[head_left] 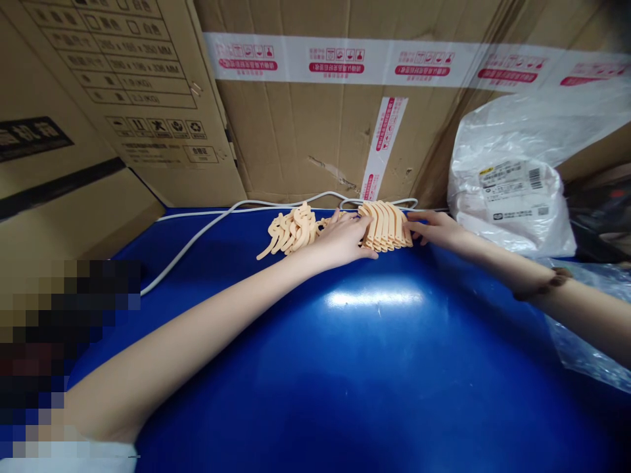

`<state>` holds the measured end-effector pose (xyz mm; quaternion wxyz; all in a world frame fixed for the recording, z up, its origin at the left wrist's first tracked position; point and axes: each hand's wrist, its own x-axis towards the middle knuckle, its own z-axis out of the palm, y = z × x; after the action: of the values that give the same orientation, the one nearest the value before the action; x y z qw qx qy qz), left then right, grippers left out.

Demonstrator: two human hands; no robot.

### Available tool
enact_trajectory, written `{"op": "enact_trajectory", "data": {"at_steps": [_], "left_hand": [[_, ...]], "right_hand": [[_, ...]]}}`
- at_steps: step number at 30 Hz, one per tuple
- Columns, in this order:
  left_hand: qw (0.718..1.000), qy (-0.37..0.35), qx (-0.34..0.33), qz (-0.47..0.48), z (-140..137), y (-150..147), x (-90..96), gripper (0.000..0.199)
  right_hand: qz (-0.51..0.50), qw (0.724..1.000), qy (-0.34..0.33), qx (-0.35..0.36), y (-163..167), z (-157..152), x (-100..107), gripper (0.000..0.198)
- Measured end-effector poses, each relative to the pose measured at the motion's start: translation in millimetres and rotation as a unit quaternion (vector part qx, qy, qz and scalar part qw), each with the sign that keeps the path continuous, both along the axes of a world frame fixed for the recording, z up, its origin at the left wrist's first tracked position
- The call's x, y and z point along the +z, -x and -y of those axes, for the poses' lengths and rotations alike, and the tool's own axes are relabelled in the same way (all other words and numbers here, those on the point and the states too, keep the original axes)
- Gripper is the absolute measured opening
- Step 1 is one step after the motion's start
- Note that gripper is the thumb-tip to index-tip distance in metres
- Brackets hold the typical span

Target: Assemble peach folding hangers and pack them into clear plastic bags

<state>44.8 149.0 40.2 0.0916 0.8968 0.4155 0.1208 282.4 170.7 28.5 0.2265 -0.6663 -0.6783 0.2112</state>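
Observation:
A neat row of flat, curved beige pieces (387, 226), perhaps plastic, stands near the back of the blue table. My left hand (346, 240) is against the row's left end, its thumb low by the near edge and its fingers reaching toward the far side. At the opposite end, my right hand (434, 228) touches the last piece with thumb and fingertips. Between them the two hands hold the row together. Left of my left hand lies a loose pile of similar beige pieces (294, 230), partly hidden behind that hand.
Large cardboard boxes (305, 131) wall off the back and left. A white cable (192, 243) runs along the table's rear. At the right are a white plastic package (513, 217) with a label and a clear plastic bag (591, 335). The blue tabletop (355, 381) stretches toward me.

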Motion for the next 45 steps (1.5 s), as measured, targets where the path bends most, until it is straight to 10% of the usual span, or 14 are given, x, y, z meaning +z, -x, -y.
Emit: {"op": "enact_trajectory", "data": {"at_steps": [8,15,45], "left_hand": [[0.994,-0.104,-0.029,0.035,55.4,23.5,2.7,0.077],[1.0,0.005,-0.009,-0.005,111.9,61.0,-12.5,0.069],[0.999,0.045,-0.012,-0.029,113.7,82.6,-19.1,0.075]], "right_hand": [[0.081,0.981,-0.152,0.092,3.9,77.7,18.4,0.06],[0.169,0.934,-0.148,0.277,49.2,158.0,-10.4,0.063],[0.156,0.898,-0.162,0.379,75.0,122.3,-12.3,0.061]]}}
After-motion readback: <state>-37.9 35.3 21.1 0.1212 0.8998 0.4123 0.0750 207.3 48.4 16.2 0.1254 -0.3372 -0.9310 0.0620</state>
